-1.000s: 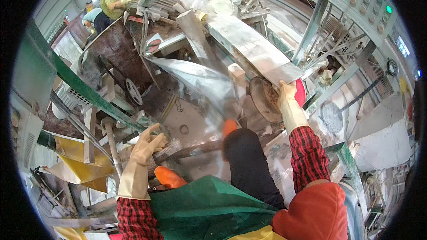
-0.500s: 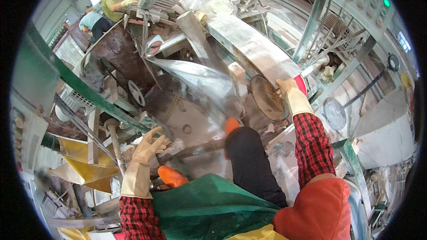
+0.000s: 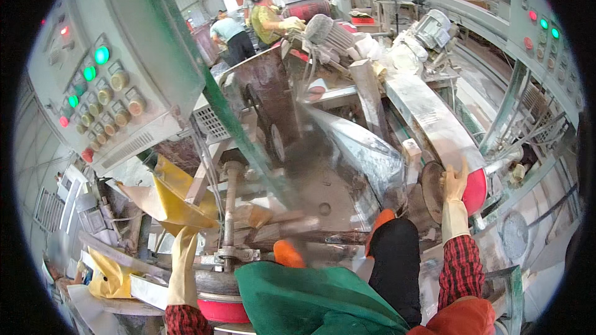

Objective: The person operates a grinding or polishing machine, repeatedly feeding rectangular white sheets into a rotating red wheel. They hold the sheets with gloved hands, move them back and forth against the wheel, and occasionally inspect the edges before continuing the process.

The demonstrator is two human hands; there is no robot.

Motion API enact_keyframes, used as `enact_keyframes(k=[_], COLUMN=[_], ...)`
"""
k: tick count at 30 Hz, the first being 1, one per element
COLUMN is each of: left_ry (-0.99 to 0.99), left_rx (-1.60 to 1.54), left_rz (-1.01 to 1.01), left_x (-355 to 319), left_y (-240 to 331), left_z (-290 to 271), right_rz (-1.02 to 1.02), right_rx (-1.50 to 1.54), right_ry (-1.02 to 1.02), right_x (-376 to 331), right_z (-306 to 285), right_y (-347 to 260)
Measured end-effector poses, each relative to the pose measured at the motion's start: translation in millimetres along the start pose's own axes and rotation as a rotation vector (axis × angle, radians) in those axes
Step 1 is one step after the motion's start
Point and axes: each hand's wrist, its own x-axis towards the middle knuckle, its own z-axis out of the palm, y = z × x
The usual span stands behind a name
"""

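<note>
My right hand (image 3: 455,181), in a cream rubber glove over a red plaid sleeve, lies on the rim of a red wheel cover (image 3: 477,191), next to a rusty round disc (image 3: 431,189). Its fingers curl over the rim. My left hand (image 3: 184,260), gloved the same way, reaches forward at the lower left. The fingers end under a crumpled yellow sheet (image 3: 177,201) and are hidden. A metal shaft (image 3: 230,211) stands just right of that hand. My green apron (image 3: 310,298) fills the bottom middle.
A grey control panel (image 3: 99,87) with green and red lights hangs close at the upper left. A second panel (image 3: 546,31) is at the upper right. Wet grey machine parts and a long white-coated chute (image 3: 428,111) lie ahead. Two people (image 3: 267,12) work at the back.
The view has swung left, bringing the near control panel into sight. My left hand, open in the air before, has dropped to the lower left under the yellow sheet. My right hand stays on the wheel cover.
</note>
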Motion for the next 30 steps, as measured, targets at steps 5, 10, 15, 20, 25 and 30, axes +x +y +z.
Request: enact_keyframes(k=[5,10,15,20,25,30], left_ry=[0.362,0.353,0.467,0.461,0.448,0.444], left_rx=[0.692,0.803,0.707,0.647,0.617,0.707], left_rz=[-0.605,-0.753,-0.687,-0.675,-0.834,-0.811], left_x=[-99,-135,-122,-144,-121,-134], left_y=[-48,-59,-107,-172,-108,-103], left_z=[-27,-15,-26,-55,-21,-35], right_rz=[-0.059,0.388,-0.257,-0.216,-0.222,-0.119], right_rx=[0.124,0.161,-0.773,-1.193,-1.136,-1.208], right_ry=[-0.366,-0.715,-1.134,-1.401,-1.295,-1.319], right_x=[-30,-98,-125,-146,-128,-150], right_z=[83,191,200,205,186,206], right_y=[-13,-30,19,-13,7,-23])
